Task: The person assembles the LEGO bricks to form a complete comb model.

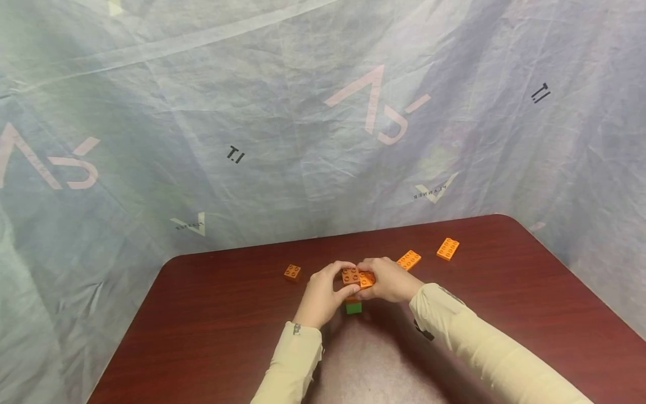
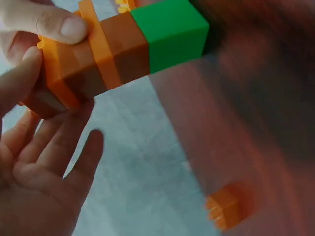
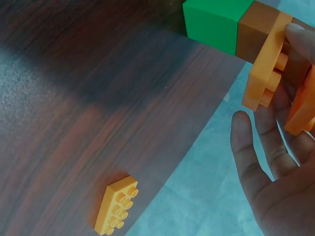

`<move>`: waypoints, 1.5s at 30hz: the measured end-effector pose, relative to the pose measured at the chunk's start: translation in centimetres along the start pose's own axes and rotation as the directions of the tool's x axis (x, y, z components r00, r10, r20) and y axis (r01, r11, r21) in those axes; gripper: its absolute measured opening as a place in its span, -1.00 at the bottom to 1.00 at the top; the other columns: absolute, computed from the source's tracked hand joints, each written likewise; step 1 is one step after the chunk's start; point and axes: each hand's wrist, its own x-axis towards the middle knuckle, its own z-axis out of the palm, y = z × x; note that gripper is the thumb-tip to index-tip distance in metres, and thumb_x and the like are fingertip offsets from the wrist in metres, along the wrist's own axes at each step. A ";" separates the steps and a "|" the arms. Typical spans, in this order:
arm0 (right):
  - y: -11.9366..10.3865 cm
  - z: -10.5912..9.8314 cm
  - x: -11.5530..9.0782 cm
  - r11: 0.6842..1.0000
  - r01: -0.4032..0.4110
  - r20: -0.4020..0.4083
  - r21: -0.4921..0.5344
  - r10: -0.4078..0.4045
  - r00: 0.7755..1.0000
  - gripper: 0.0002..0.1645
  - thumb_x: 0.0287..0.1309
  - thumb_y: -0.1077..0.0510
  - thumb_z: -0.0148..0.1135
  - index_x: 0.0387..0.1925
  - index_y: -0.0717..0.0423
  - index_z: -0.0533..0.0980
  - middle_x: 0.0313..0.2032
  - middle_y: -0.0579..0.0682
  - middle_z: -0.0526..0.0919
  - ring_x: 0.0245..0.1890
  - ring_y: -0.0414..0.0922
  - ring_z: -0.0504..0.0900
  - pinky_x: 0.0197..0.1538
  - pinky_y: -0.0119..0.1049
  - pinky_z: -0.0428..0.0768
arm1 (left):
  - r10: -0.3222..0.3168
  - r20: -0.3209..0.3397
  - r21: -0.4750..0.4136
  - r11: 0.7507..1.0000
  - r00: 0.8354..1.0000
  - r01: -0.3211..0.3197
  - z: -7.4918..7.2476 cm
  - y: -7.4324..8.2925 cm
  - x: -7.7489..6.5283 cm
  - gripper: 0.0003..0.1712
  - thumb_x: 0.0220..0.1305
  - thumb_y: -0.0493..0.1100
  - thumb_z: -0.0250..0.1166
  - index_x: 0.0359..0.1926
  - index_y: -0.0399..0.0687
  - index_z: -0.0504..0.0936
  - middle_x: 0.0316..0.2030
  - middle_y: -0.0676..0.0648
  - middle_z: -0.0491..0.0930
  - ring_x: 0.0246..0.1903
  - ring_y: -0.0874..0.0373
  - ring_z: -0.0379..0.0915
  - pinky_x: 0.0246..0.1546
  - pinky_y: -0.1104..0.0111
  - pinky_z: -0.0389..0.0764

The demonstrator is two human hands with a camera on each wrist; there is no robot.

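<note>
A tower of toy building bricks stands on the table between both hands. Its base is a green brick; above it, brown bricks alternate with thin orange plates that stick out to the right. At the top is a brown studded brick, held by my left hand with thumb and fingers on opposite sides. My right hand grips the tower's upper part from the right, around the upper orange plate. Its thumb lies by the brown brick between the lower orange plate and the upper one.
On the dark red table, a small orange-brown brick lies left of the tower. Two orange studded plates lie behind and to the right, one plate partly behind my right hand, the other plate farther off. A printed cloth hangs behind the table.
</note>
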 end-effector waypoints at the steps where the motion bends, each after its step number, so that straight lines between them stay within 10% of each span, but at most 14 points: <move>1: 0.0 0.1 -0.1 1.000 0.007 -0.007 0.001 -0.007 1.000 -0.57 -0.02 0.10 0.60 -0.12 0.16 0.66 -0.25 -0.07 0.66 -0.37 -0.20 0.50 -0.32 -0.33 0.47 | -0.014 0.009 -0.042 0.999 1.000 0.015 0.1 -0.2 -0.1 -0.56 0.25 -0.20 0.46 0.14 -0.08 0.62 0.01 -0.09 0.67 -0.01 0.00 0.63 0.02 0.11 0.64; 14: 1.0 0.3 -1.7 0.998 -0.001 -0.065 0.056 0.005 0.998 -0.38 -0.02 0.08 0.62 0.09 0.19 0.62 -0.09 -0.01 0.69 -0.13 -0.07 0.64 -0.04 -0.10 0.60 | -0.139 0.037 -0.390 0.910 0.990 0.142 1.1 -1.5 -0.3 -0.54 0.26 -0.27 0.45 0.18 -0.07 0.61 0.00 -0.12 0.66 0.05 -0.01 0.60 0.10 0.12 0.61; 25: 3.3 -1.8 -3.6 0.982 -0.116 0.032 0.147 0.113 0.993 -0.24 0.03 0.05 0.59 0.24 0.24 0.53 0.03 0.13 0.67 0.02 0.11 0.65 0.06 0.12 0.60 | -0.194 0.039 -0.387 0.901 0.980 0.194 1.5 -2.0 -0.4 -0.53 0.24 -0.21 0.48 0.18 -0.07 0.64 -0.07 -0.08 0.69 -0.03 0.02 0.64 0.06 0.14 0.63; 45: 8.4 -1.6 -4.0 0.948 -0.218 -0.169 -0.233 0.181 0.969 -0.52 0.12 0.41 0.32 0.12 0.28 0.60 0.10 0.30 0.59 0.09 0.30 0.58 0.04 0.22 0.58 | -0.208 0.040 -0.354 0.912 0.977 0.208 1.5 -2.3 0.0 -0.53 0.24 -0.18 0.49 0.17 -0.08 0.65 -0.07 -0.07 0.68 -0.04 0.03 0.65 0.04 0.20 0.63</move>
